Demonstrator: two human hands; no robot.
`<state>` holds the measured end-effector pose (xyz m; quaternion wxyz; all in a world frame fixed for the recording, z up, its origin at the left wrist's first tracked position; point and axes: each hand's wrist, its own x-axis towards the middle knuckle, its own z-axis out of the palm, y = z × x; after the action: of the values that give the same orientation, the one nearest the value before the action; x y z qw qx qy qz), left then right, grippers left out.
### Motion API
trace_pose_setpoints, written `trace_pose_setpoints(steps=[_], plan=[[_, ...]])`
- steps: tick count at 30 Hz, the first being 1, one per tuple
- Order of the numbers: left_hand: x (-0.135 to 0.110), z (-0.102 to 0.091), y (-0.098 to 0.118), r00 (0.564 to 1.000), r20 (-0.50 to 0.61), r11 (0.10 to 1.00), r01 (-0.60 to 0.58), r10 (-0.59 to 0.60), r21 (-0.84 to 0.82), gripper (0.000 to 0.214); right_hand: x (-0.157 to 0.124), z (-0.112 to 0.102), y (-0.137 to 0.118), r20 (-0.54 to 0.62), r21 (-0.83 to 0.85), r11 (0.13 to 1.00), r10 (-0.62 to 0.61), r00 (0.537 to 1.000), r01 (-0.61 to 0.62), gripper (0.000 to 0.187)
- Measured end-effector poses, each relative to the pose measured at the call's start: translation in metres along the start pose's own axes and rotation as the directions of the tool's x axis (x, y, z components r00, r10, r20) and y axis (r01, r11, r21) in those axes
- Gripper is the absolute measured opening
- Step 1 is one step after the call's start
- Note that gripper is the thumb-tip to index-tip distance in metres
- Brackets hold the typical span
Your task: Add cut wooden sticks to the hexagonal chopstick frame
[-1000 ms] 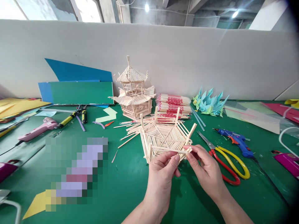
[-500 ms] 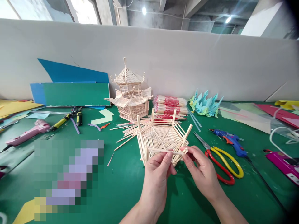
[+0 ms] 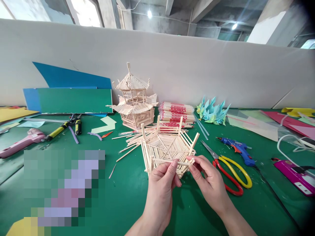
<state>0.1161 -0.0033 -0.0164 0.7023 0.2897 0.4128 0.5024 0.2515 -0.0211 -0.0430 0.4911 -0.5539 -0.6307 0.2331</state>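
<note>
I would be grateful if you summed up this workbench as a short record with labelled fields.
Left hand: the left hand pinches a thin stick
Right hand: the right hand has its fingertips at the stick's right end
Workpiece: stick frame with corner posts, just beyond the hands
Behind workpiece: stick pagoda, bundled sticks
Right side: open scissors, blue glue gun
Left side: pink glue gun
Surface: green table

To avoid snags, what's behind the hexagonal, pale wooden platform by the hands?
Behind the platform lie loose pale wooden sticks, then plastic-wrapped, red-banded stick bundles; farther back left stands a tiered, pale wooden pagoda. The platform covers part of the sticks; that part cannot be seen.
</note>
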Motion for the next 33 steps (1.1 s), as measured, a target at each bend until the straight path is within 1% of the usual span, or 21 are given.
trace_pose_setpoints(steps=[7, 11, 15, 18, 23, 33], plan=[[0.0, -0.001, -0.003, 1.0, 0.006, 1.0, -0.004, 0.004, 0.013, 0.022, -0.001, -0.002, 0.003, -0.001, -0.004, 1.0, -0.005, 1.0, 0.005, 0.018], [-0.002, -0.003, -0.003, 1.0, 0.002, 0.999, -0.001, 0.001, 0.038, 0.031, -0.005, -0.004, 0.003, -0.018, -0.013, 1.0, 0.016, 1.0, -0.017, 0.025], [-0.003, -0.006, -0.005, 1.0, 0.002, 0.999, -0.007, 0.007, 0.05, 0.035, -0.008, -0.005, 0.005, -0.03, -0.018, 0.999, 0.036, 0.999, -0.036, 0.03], [-0.002, -0.006, -0.005, 1.0, -0.02, 1.0, -0.012, 0.013, 0.028, 0.035, -0.008, -0.004, 0.008, -0.013, -0.012, 0.999, 0.037, 0.999, -0.037, 0.025], [0.001, -0.002, -0.004, 0.999, -0.041, 1.0, -0.006, 0.007, 0.024, 0.028, -0.005, -0.003, 0.01, 0.0, -0.011, 1.0, 0.027, 1.0, -0.027, 0.019], [0.002, -0.004, -0.007, 0.999, -0.033, 0.999, -0.016, 0.018, 0.051, 0.032, -0.001, -0.002, 0.006, -0.011, 0.003, 1.0, -0.004, 1.0, 0.004, 0.015]])
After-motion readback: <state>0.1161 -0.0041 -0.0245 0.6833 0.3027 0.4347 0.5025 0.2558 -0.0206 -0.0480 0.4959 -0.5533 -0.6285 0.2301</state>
